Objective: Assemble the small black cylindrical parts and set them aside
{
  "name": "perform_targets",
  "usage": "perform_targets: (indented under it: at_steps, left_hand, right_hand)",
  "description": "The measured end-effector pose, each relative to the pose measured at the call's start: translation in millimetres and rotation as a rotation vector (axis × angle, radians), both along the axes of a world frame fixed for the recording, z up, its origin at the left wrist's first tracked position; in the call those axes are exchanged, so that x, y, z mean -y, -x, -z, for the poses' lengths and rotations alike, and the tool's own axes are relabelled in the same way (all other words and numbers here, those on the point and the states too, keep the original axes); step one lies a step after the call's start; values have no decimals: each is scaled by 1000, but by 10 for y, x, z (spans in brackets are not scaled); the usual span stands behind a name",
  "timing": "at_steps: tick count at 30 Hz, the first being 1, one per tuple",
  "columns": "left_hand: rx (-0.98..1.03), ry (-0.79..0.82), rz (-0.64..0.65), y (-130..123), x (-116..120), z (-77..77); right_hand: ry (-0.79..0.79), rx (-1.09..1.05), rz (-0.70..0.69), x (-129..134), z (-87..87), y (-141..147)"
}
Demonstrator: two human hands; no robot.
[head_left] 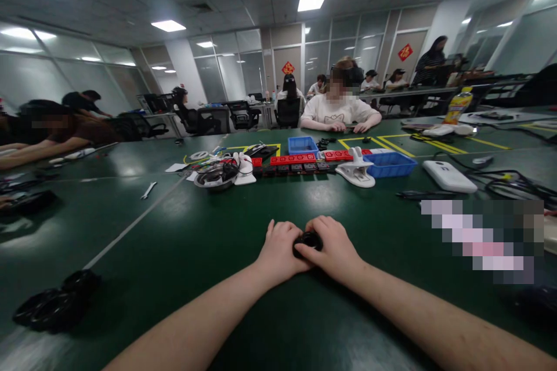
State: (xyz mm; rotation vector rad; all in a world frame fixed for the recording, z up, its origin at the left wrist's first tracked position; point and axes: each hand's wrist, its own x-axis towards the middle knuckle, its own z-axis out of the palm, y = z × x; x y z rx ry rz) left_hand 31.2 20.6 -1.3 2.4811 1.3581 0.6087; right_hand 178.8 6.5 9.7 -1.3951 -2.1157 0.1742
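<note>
Clamping a black ring-shaped part [301,242] at the scene's near middle, the right hand [336,245] curls its fingers round it; the left hand [282,248] meets its left side, closure hidden. Uneven pressure could pop it loose across the green table [217,237], toward the near-left black rings [53,306].

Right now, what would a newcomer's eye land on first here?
Probably the left hand and right hand, together around a black ring-shaped object near the centre. Beyond them, bright red blocks form a row on the green table. Farther right, a yellow-capped bottle stands upright.
</note>
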Motion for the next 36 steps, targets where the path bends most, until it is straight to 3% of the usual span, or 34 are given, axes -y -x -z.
perform_targets:
  at_steps: [9, 12, 17, 20, 27, 36]
  left_hand:
    - [17, 93, 312, 147, -208, -18]
    - [16, 76, 355, 161, -225, 7]
    - [-21, 28, 356, 147, -194, 31]
    - [-8, 17, 311, 127, -165, 25]
    - [-14, 41, 154, 78, -85, 7]
    - [-49, 27, 114, 5, -2, 25]
  right_hand:
    - [-66, -128, -326, 19, -23, -45]
    - [-59, -138, -421, 38, -24, -40]
    - [-84, -143, -467, 87, -24, -28]
    - [-115, -151, -433, 106, -25, -17]
    - [-86, -167, -163, 54, 43, -19]
    - [-22, -97, -50, 43, 64, 8]
